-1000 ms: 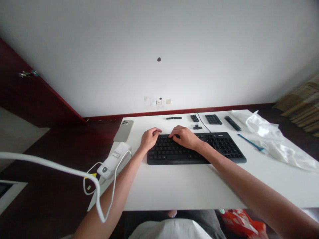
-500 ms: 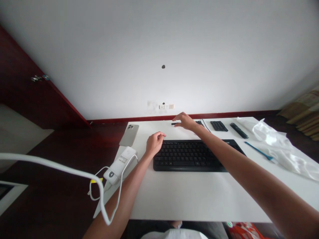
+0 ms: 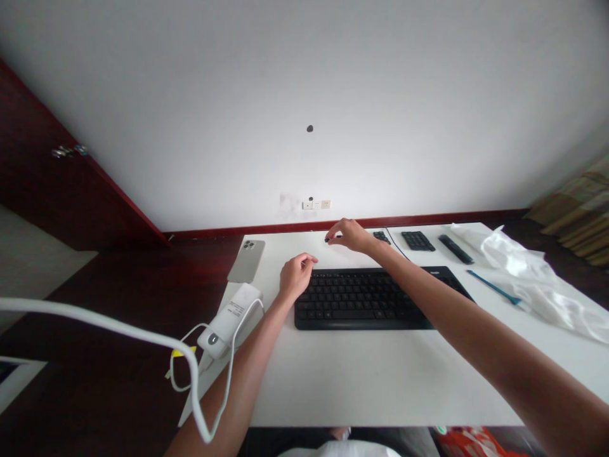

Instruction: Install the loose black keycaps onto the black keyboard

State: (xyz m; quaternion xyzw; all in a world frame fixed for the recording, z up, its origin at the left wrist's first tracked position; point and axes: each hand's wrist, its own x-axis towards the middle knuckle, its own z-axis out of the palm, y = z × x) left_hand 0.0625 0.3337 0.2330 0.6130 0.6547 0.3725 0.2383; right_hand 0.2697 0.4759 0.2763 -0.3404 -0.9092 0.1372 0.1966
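Note:
A black keyboard [image 3: 352, 301] lies on the white table, partly covered by my right forearm. My left hand [image 3: 295, 277] rests by the keyboard's upper left corner with its fingers curled together; whatever they may hold is hidden. Beyond the keyboard's back edge, my right hand [image 3: 351, 235] pinches a small dark piece [image 3: 328, 240] between thumb and fingers, just above the table. Its kind is too small to tell. Right of that hand lies a small group of black keys [image 3: 381, 237], and farther right a black keypad block [image 3: 417, 241].
A phone [image 3: 246, 260] and a white power bank-like device [image 3: 231, 320] with a white cable [image 3: 118, 327] occupy the table's left side. To the right lie a black stick-shaped object [image 3: 455, 249], a blue tool [image 3: 495, 287] and crumpled white plastic [image 3: 514, 260]. The wall stands behind.
My right hand has closed its fingers on the small dark piece, which earlier lay under its spread fingers. My left hand has stayed beside the keyboard.

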